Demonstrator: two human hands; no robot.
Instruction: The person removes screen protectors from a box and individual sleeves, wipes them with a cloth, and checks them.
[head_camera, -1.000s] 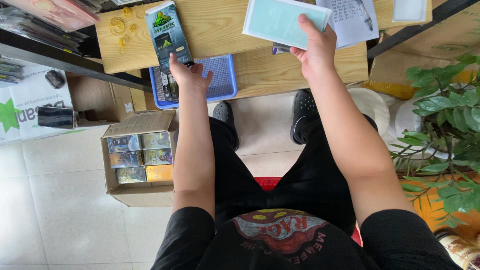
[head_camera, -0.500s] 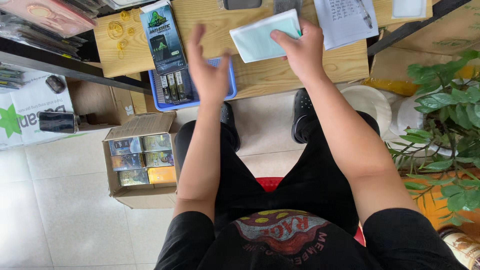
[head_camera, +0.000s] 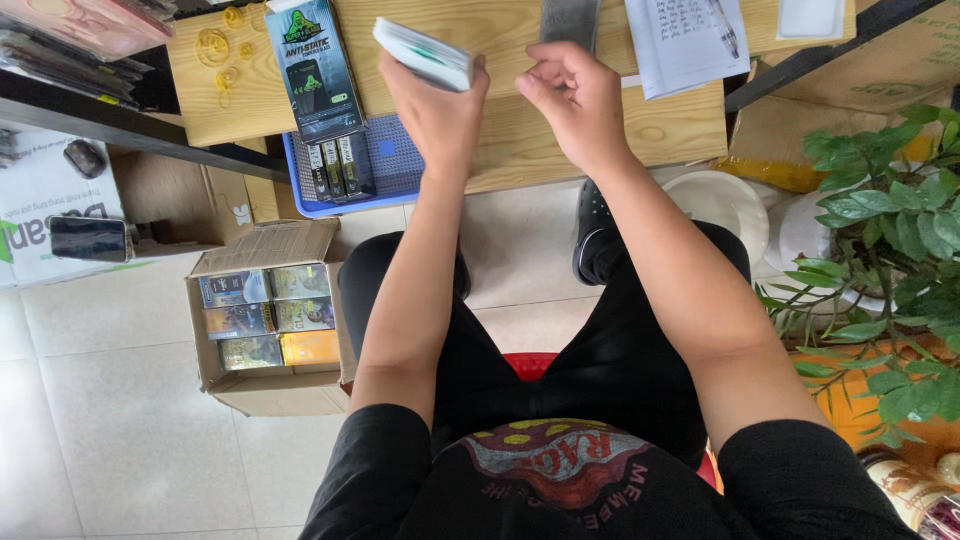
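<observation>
My left hand is raised over the wooden table and grips a flat pale teal and white packet, seen nearly edge-on. Just to the right of it my right hand hovers with its fingers curled in and nothing visible between them. The two hands are a small gap apart. Left of my left hand lies a black and green flat package, leaning over a blue tray that holds several small dark packs.
A sheet of paper with a pen and a dark grey slab lie at the table's far side, yellow rubber bands at its left. On the floor stands an open cardboard box of coloured boxes. A potted plant is at right.
The pale packet went from my right hand to my left hand. My left hand left the blue tray and rose; my right hand let go and curled shut.
</observation>
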